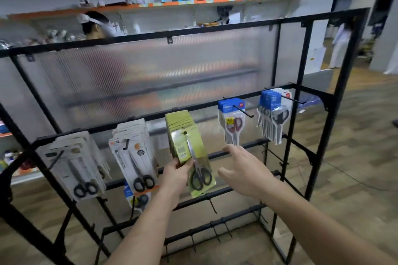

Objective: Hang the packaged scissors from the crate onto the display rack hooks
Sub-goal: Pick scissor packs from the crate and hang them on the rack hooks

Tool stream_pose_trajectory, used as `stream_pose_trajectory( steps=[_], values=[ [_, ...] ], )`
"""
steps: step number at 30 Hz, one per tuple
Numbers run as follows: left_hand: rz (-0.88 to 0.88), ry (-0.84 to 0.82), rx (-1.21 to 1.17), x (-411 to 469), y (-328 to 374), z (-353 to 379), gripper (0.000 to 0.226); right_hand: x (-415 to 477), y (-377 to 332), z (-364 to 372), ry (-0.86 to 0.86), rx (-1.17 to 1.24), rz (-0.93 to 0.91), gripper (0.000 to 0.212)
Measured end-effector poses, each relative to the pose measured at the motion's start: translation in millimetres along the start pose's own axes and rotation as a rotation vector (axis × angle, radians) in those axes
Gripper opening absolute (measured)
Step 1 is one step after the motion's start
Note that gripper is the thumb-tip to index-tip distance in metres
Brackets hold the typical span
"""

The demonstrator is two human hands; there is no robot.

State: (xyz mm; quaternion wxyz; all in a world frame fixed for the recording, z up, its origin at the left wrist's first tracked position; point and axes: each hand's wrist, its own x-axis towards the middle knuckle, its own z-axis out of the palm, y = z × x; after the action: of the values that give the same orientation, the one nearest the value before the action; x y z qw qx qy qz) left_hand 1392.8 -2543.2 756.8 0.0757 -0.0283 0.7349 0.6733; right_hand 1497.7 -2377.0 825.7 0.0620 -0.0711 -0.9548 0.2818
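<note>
Gripping the green scissors pack (199,170) in the left hand (177,171), against the front of the green stack (179,120) on the display rack (286,118). Holding the right hand (241,168) open alongside, fingers spread. Flanked by white packs (79,168) and blue-topped packs (231,120). Backed by a ribbed translucent panel (150,71); wood-look floor (355,168) below, cluttered wall shelf (193,2) beyond.

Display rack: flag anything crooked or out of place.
The front green pack is tilted, lower end swung right, gripped by the left hand. A lone blue-topped pack hangs lower, beneath the white-orange packs, apart from the other blue packs.
</note>
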Motion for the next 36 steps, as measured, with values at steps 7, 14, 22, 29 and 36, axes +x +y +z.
stream_pose_trajectory(
  steps=[7, 14, 22, 29, 36],
  values=[
    [-0.055, 0.075, 0.022, 16.8, 8.3, -11.0, 0.022, -18.0, 7.9, -1.2, -0.051, -0.057, -0.009, 0.056],
    [0.027, 0.325, 0.51, 17.0, 31.0, -5.8, 0.051, -29.9, 12.5, -2.3, -0.087, -0.09, -0.031, 0.061],
    [0.704, 0.149, 0.902, -55.6, 65.8, 5.3, 0.032, -24.0, 21.5, -17.1, -0.026, -0.218, -0.089, 0.056],
    [0.347, -0.004, 1.157, -81.7, 23.9, -24.3, 0.057, -15.2, 19.1, 4.3, -0.136, -0.225, -0.178, 0.057],
    [0.268, 0.107, 1.212, -106.8, -25.9, -84.1, 0.056, -18.5, -15.6, 67.7, -0.277, -0.343, -0.258, 0.064]
  ],
)
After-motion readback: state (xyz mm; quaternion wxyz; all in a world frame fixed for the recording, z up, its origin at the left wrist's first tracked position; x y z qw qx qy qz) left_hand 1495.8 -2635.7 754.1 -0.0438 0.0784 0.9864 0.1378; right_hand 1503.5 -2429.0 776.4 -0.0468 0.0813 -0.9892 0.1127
